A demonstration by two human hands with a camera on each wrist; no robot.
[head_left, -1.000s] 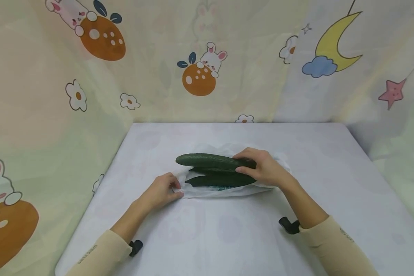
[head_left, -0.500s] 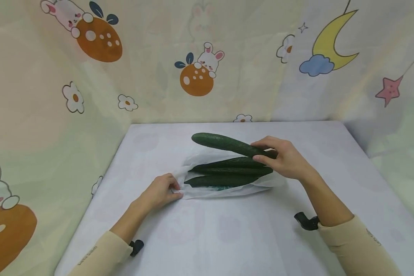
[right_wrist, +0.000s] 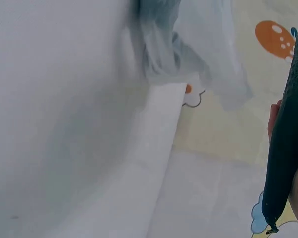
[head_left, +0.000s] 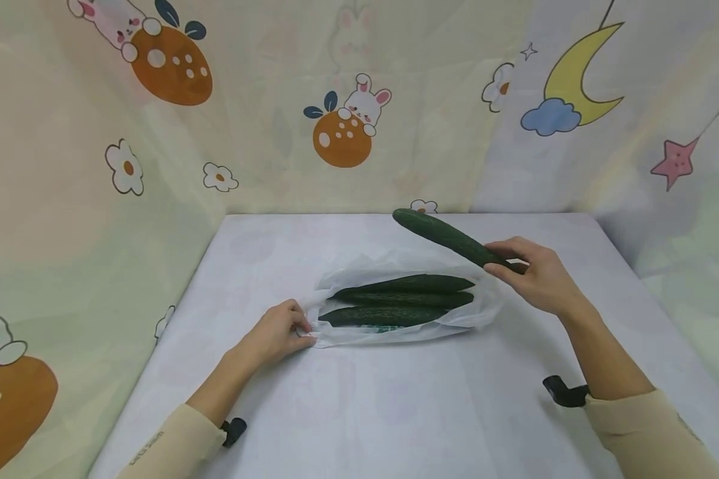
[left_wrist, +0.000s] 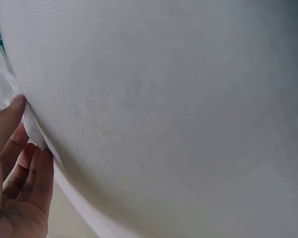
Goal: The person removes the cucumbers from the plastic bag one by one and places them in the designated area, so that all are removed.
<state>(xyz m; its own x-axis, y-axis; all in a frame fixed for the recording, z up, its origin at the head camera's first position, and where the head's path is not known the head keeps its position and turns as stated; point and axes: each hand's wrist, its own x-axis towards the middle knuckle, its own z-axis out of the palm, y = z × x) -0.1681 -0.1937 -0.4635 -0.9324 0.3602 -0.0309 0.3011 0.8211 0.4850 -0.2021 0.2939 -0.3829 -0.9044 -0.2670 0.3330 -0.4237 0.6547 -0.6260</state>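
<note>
My right hand (head_left: 539, 276) grips a dark green cucumber (head_left: 440, 233) near one end, its far end tilted up to the left above the table. In the right wrist view the cucumber (right_wrist: 285, 134) runs along the right edge, stem end down. Three more cucumbers (head_left: 389, 315) lie side by side in a thin white plastic bag (head_left: 407, 337) with some green print. At the bag's left end, my left hand (head_left: 277, 334) pinches its edge. Thumb and fingers (left_wrist: 9, 115) meet on the white film in the left wrist view.
The bag lies on a white-covered table (head_left: 371, 412). Behind and beside the table hangs a pale curtain (head_left: 263, 106) printed with rabbits, flowers and a moon. A black wrist device (head_left: 565, 391) sits at the right sleeve, another black device (head_left: 234, 432) at the left.
My right hand has lifted one cucumber out of the bag and carried it to the right, its far end rising. Three cucumbers now show in the bag. My left hand stays at the bag's edge.
</note>
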